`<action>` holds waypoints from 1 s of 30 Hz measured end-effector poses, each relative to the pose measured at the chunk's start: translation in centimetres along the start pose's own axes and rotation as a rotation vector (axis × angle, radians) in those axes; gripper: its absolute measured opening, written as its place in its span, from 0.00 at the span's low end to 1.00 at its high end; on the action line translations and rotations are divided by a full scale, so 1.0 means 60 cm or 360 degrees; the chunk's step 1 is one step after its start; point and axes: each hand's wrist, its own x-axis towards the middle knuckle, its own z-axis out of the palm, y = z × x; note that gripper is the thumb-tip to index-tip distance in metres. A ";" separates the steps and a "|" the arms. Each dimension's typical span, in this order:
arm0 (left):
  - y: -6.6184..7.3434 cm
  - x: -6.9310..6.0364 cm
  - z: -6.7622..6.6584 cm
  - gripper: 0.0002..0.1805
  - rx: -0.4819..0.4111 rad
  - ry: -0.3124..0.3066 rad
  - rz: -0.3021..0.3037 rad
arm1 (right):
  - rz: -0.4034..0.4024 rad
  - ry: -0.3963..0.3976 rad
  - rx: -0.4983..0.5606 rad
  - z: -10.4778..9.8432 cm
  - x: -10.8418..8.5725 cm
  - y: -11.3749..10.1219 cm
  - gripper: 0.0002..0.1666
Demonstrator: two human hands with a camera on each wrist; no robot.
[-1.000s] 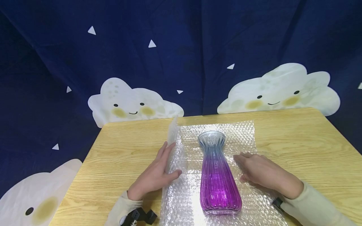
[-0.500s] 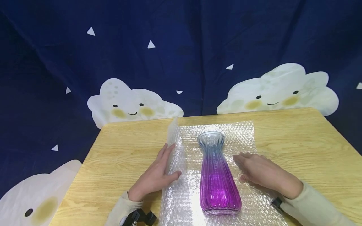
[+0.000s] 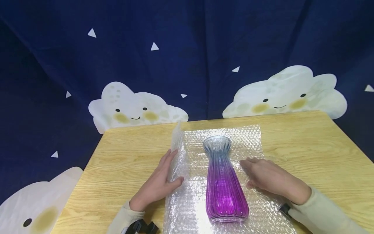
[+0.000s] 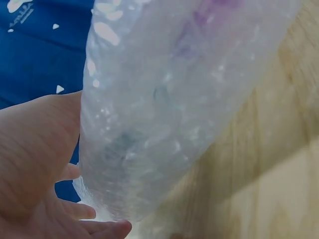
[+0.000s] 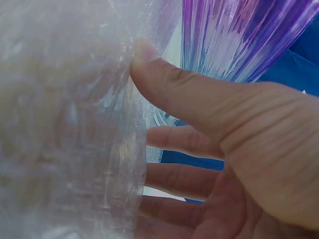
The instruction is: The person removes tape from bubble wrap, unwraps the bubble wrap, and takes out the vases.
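Glass vase (image 3: pixel 225 187), purple fading to blue-grey, lies on bubble wrap (image 3: pixel 184 209) atop a wooden table (image 3: pixel 125 156). Left hand (image 3: pixel 157 185), fingers extended, touches the wrap's raised left edge; right hand (image 3: pixel 268 177) holds the opposite edge between thumb and fingers.

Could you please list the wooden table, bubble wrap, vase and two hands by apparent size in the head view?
1. Wooden table
2. Bubble wrap
3. Vase
4. Left hand and right hand: too alike in size to rank.
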 end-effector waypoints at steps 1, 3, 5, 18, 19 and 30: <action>-0.002 -0.001 0.000 0.54 -0.0002 -0.0009 -0.0014 | -0.0004 0.0002 -0.0002 0.001 0.000 0.000 0.27; -0.005 -0.003 -0.002 0.54 -0.0001 -0.0022 -0.0037 | -0.0011 0.0005 0.0000 0.002 0.000 0.001 0.28; -0.009 -0.004 -0.003 0.54 0.0001 -0.0022 -0.0047 | -0.0013 0.0008 0.0001 0.002 0.000 0.002 0.28; -0.022 -0.008 -0.010 0.54 0.0027 -0.0032 -0.0119 | -0.0014 0.0005 -0.0039 0.003 0.000 0.002 0.34; -0.022 -0.008 -0.011 0.54 0.0028 -0.0031 -0.0125 | -0.0014 0.0004 -0.0042 0.003 0.000 0.002 0.35; -0.029 -0.008 -0.014 0.54 0.0040 -0.0043 -0.0127 | 0.0014 -0.0024 -0.0029 0.003 0.001 0.000 0.33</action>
